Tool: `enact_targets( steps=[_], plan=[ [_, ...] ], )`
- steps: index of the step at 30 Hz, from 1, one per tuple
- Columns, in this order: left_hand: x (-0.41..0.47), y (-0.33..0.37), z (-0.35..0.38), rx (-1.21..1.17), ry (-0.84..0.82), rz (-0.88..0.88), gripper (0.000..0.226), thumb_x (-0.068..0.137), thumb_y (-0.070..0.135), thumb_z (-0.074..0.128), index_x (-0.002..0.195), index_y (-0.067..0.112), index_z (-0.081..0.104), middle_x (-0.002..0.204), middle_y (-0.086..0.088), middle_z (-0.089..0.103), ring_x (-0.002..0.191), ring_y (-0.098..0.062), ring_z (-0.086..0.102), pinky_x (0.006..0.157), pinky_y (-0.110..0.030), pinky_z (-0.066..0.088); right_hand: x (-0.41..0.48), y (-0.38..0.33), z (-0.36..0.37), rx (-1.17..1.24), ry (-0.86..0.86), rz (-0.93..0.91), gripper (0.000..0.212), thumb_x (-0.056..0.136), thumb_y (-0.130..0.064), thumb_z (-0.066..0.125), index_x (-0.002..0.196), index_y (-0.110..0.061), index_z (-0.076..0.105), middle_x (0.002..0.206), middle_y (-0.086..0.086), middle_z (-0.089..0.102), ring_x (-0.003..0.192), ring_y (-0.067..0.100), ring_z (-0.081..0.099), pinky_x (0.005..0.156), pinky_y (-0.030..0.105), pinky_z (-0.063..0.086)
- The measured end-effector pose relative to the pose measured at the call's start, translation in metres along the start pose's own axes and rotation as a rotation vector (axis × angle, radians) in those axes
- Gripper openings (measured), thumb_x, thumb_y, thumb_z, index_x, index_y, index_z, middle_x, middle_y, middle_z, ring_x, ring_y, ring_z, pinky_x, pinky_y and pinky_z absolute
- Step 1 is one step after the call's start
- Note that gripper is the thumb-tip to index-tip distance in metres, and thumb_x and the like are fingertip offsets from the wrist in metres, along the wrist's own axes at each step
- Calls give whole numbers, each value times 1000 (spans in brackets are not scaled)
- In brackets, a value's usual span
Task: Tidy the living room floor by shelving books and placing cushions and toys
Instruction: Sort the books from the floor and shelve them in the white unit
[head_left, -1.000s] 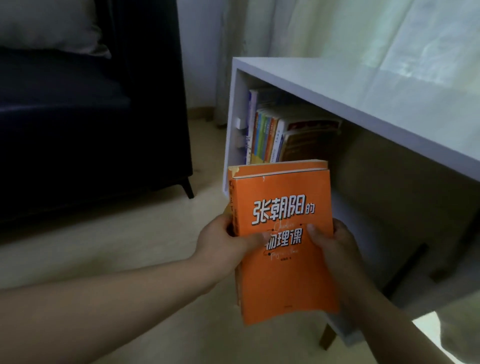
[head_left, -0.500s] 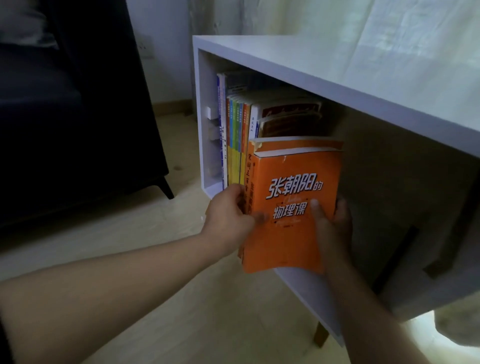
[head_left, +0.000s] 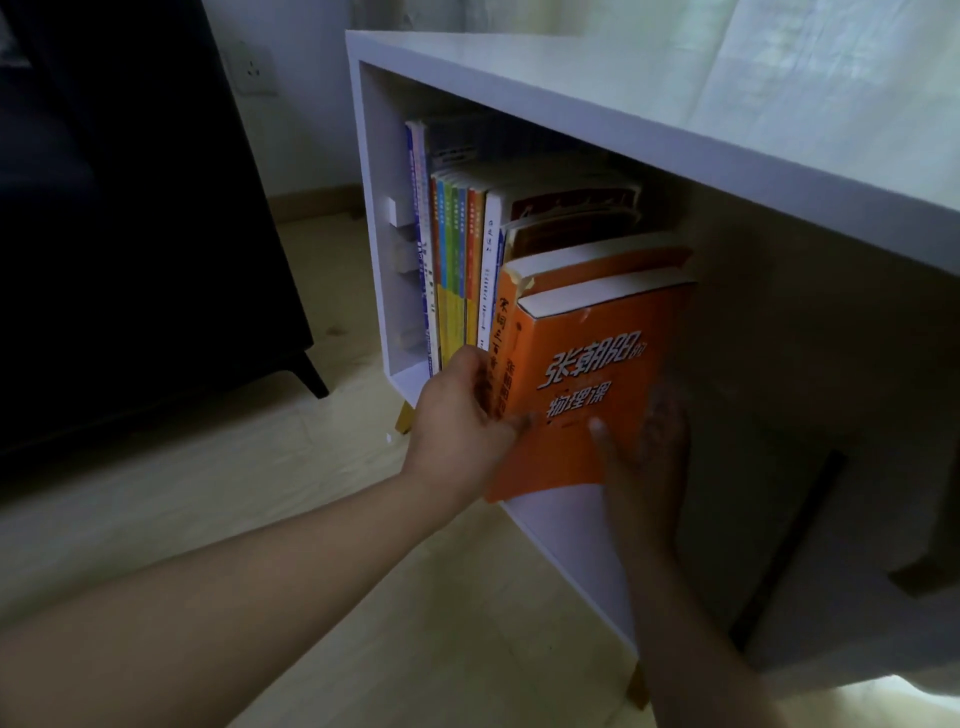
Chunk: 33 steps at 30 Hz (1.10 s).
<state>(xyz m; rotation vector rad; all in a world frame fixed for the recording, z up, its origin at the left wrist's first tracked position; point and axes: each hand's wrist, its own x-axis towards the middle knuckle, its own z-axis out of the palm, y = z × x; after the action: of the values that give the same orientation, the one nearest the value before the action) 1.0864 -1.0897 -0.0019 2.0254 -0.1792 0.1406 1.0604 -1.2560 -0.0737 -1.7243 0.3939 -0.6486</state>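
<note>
The orange books (head_left: 597, 374), outside a second ago, are now partly inside the shelf (head_left: 649, 135) beside the standing row (head_left: 457, 270). My left hand (head_left: 462, 421) and right hand (head_left: 649, 452) have fingers (head_left: 519, 422) clamped on them; shelving seems nearly done.

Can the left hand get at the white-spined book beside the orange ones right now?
Probably, but not while busy: the left hand grips the orange books at their spines, right beside the white-spined book. That book's upper spine shows bare, so once the hand lets go the way looks free.
</note>
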Motion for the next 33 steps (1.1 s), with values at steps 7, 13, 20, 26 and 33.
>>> enact_targets(
  steps=[7,13,20,26,33],
  plan=[
    [12,2,-4,-26,-58,-33,47,70,19,83,107,14,54,103,-1,65,92,-17,62,82,-36,54,-29,36,2,-443,-45,49,83,64,-38,86,133,-13,47,133,12,47,117,27,52,94,39,47],
    [16,7,4,-119,-67,-94,49,67,13,84,105,11,53,103,-2,64,93,-21,62,84,-42,55,-25,27,14,-575,-153,44,112,65,-46,83,151,-7,23,154,13,27,141,25,30,109,29,28],
    [29,12,18,-148,-67,-55,47,69,11,83,100,17,48,93,7,57,93,-20,61,82,-36,54,2,35,18,-525,-182,93,115,66,-43,83,153,-11,16,157,10,21,142,26,28,112,38,32],
    [42,11,24,-156,-55,-67,47,72,14,82,104,16,48,104,3,57,98,-20,59,84,-39,54,18,42,23,-513,-198,100,114,68,-43,82,154,-13,13,158,9,18,141,28,28,111,45,36],
    [52,4,29,-156,-36,-69,48,74,17,80,113,17,50,118,-3,62,107,-19,59,88,-37,52,34,43,35,-491,-217,110,112,68,-40,82,153,-14,14,158,9,19,139,29,33,108,47,39]
  ],
)
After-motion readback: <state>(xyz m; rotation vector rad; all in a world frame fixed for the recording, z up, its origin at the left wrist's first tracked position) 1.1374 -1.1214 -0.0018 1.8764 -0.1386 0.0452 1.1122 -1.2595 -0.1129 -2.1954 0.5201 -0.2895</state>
